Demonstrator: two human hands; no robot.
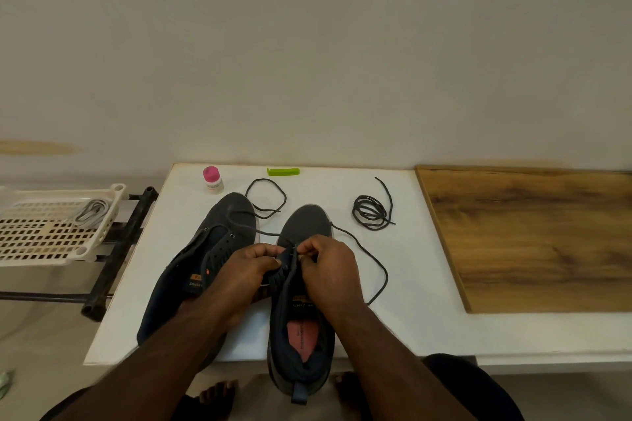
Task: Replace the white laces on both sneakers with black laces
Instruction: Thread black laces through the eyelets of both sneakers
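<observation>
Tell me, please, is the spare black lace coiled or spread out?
Coiled: the spare black lace lies in loops on the white table, one end trailing.

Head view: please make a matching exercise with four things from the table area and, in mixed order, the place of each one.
Things:
1. coiled black lace
2. pale laces
3. green clip
4. small bottle with pink cap

Places:
A. in the white basket left of the table
B. at the far table edge, beyond the right sneaker
C. right of the right sneaker's toe
D. just beyond the left sneaker's toe

Pairs: 1-C, 2-A, 3-B, 4-D
</observation>
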